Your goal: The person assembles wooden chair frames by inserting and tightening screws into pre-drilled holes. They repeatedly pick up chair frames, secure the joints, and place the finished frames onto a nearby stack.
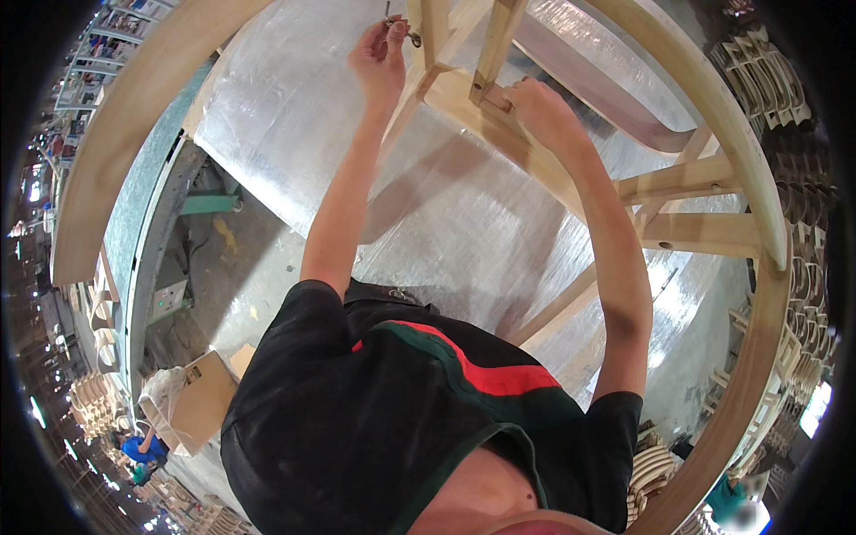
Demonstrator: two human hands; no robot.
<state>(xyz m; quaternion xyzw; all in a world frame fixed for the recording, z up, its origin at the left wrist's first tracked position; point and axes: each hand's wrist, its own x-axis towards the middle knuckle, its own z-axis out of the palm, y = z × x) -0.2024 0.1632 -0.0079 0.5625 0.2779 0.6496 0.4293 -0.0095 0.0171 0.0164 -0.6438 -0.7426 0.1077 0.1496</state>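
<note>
A wooden chair-like frame (526, 147) of pale, bare wood stands before me on a table. At the top, my left hand (383, 55) is closed with its fingertips round a thin metal bolt (387, 10). A small dark metal piece (415, 40) shows beside those fingers, next to an upright wooden post (434, 31). My right hand (546, 111) is closed, its fingertips pressed at the foot of a slanting wooden slat (496, 49), where it meets the rail. Whatever lies between those fingertips is hidden. A small hole shows in the slat near them.
Shiny plastic film (285, 125) covers the table. Curved wooden pieces (134, 116) arch at the left and right. A cardboard box (201, 406) sits on the floor at lower left, near a metal-framed bench (156, 205). Stacks of curved wooden parts (762, 76) line the right; other people are far behind.
</note>
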